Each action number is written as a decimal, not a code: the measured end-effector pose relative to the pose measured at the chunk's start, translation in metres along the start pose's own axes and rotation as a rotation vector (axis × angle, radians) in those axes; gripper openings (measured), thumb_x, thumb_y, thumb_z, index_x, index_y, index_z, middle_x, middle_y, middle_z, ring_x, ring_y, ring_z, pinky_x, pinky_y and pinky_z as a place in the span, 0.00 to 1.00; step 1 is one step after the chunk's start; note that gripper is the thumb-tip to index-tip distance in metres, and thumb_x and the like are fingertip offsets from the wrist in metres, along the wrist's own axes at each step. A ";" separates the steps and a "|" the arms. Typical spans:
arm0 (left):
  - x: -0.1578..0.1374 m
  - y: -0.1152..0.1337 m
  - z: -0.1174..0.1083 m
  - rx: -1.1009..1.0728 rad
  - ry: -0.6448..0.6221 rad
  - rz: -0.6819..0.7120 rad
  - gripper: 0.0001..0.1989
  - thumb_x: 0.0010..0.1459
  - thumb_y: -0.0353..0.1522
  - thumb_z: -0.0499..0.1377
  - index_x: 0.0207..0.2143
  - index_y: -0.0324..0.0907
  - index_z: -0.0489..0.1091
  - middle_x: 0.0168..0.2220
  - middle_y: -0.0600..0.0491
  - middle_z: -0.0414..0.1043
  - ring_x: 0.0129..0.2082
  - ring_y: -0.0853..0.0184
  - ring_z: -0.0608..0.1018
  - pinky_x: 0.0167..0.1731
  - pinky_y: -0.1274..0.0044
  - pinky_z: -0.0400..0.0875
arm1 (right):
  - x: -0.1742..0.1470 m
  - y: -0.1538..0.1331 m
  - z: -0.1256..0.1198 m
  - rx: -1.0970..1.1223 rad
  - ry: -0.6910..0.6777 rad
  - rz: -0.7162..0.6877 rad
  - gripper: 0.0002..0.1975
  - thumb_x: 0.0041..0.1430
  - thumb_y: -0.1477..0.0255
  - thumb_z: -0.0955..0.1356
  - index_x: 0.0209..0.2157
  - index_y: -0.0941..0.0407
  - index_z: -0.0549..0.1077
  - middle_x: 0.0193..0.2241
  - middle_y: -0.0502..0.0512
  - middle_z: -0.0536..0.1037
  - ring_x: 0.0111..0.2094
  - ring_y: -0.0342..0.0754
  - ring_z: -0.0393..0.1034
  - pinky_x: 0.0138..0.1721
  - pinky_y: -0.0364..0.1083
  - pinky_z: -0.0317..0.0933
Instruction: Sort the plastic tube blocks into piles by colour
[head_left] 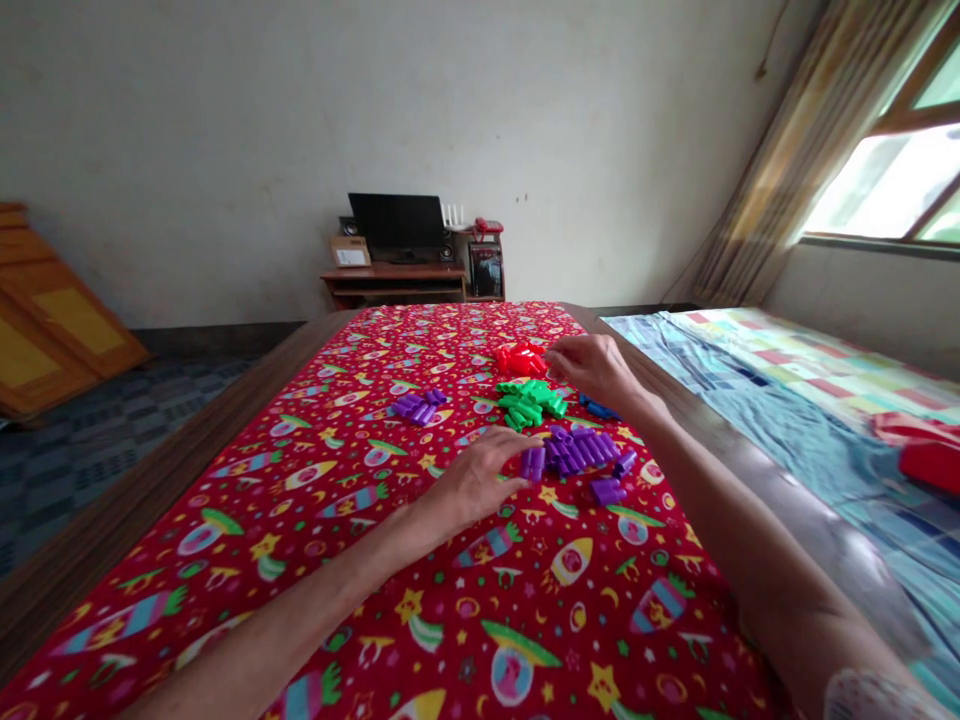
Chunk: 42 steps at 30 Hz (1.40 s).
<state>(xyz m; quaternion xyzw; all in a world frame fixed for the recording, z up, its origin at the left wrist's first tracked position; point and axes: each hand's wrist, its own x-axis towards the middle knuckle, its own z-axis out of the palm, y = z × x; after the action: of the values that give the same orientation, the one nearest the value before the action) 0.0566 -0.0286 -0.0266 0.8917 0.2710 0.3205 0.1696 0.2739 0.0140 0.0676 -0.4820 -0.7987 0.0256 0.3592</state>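
Observation:
My left hand has its thumb and fingers closed on the two ends of a pair of short purple plastic tubes. Against that pair lies a larger cluster of purple tubes, with a few loose ones nearer me. Farther out, my right hand is curled with fingertips together beside the red pieces; what they pinch, if anything, is hidden. Between the hands is a heap of green tubes. Some blue pieces lie under my right wrist, partly covered.
A smaller group of purple tubes lies to the left on the red patterned cloth. Dark wooden table edges show along both sides. At right is a bed; a desk with a monitor stands by the far wall.

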 end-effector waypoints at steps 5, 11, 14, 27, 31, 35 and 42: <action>0.046 0.005 0.029 0.026 -0.031 0.145 0.19 0.52 0.24 0.64 0.48 0.40 0.70 0.49 0.46 0.75 0.52 0.59 0.73 0.55 0.65 0.67 | 0.031 0.002 -0.006 0.284 0.253 0.065 0.15 0.58 0.64 0.64 0.27 0.60 0.75 0.21 0.52 0.76 0.22 0.41 0.69 0.28 0.41 0.61; 0.058 0.006 0.048 0.067 -0.079 0.142 0.21 0.62 0.34 0.59 0.56 0.40 0.65 0.57 0.45 0.69 0.59 0.59 0.68 0.61 0.63 0.58 | 0.037 0.014 -0.015 0.423 0.328 0.077 0.15 0.59 0.61 0.65 0.31 0.59 0.75 0.22 0.52 0.76 0.22 0.40 0.70 0.27 0.41 0.65; 0.059 0.018 0.052 0.186 -0.154 0.163 0.25 0.63 0.44 0.55 0.58 0.41 0.64 0.61 0.44 0.64 0.62 0.56 0.63 0.63 0.59 0.54 | 0.036 0.015 -0.019 0.407 0.328 0.064 0.14 0.59 0.61 0.65 0.32 0.58 0.75 0.22 0.51 0.76 0.23 0.40 0.70 0.27 0.41 0.66; 0.081 0.023 0.081 0.590 -0.256 0.327 0.16 0.65 0.41 0.53 0.46 0.40 0.72 0.54 0.44 0.70 0.60 0.56 0.65 0.63 0.59 0.50 | 0.034 0.022 -0.028 0.348 0.340 0.060 0.13 0.61 0.64 0.64 0.32 0.58 0.74 0.22 0.50 0.75 0.23 0.39 0.69 0.29 0.42 0.66; 0.073 0.023 0.076 0.596 -0.234 0.304 0.20 0.67 0.44 0.47 0.50 0.43 0.70 0.57 0.47 0.68 0.61 0.58 0.64 0.62 0.57 0.51 | 0.036 0.022 -0.021 0.354 0.302 0.063 0.12 0.60 0.65 0.65 0.31 0.59 0.75 0.22 0.51 0.76 0.23 0.40 0.69 0.29 0.43 0.66; 0.071 0.023 0.042 0.564 -0.156 0.259 0.21 0.69 0.42 0.43 0.54 0.46 0.67 0.60 0.50 0.65 0.62 0.61 0.63 0.62 0.60 0.52 | 0.036 0.023 -0.017 0.355 0.290 0.070 0.11 0.59 0.66 0.65 0.30 0.59 0.75 0.21 0.51 0.76 0.23 0.40 0.69 0.28 0.42 0.65; 0.034 -0.086 -0.076 0.540 0.258 -0.243 0.24 0.67 0.40 0.41 0.47 0.37 0.72 0.51 0.44 0.73 0.54 0.60 0.72 0.58 0.66 0.62 | 0.034 0.030 -0.022 0.404 0.385 0.036 0.12 0.58 0.65 0.66 0.30 0.58 0.76 0.20 0.52 0.76 0.20 0.41 0.68 0.24 0.43 0.64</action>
<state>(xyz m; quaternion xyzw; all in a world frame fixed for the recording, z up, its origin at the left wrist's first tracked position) -0.0044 0.0694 0.0050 0.8174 0.4702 0.3249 -0.0718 0.3002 0.0496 0.0914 -0.4107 -0.6857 0.0988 0.5928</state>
